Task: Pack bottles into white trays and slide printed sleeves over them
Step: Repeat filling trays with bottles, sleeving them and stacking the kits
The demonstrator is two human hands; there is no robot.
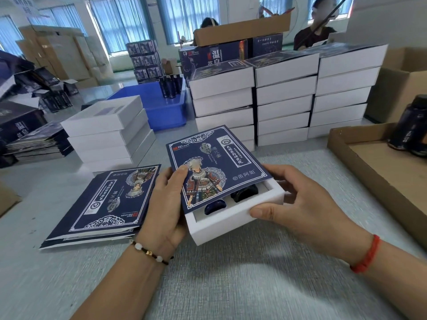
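Two dark bottles (240,197) show at the near end of the white tray (233,218), whose corner the right hand (298,204) pinches steady while the left hand (167,199) grips the half-covering printed sleeve (215,167), presumably to slide it home.

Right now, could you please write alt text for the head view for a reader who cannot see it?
A person's left hand grips a printed sleeve partly slid over a white tray of dark bottles, while the right hand holds the tray's near end. Flat sleeves lie left; sleeved boxes are stacked behind.
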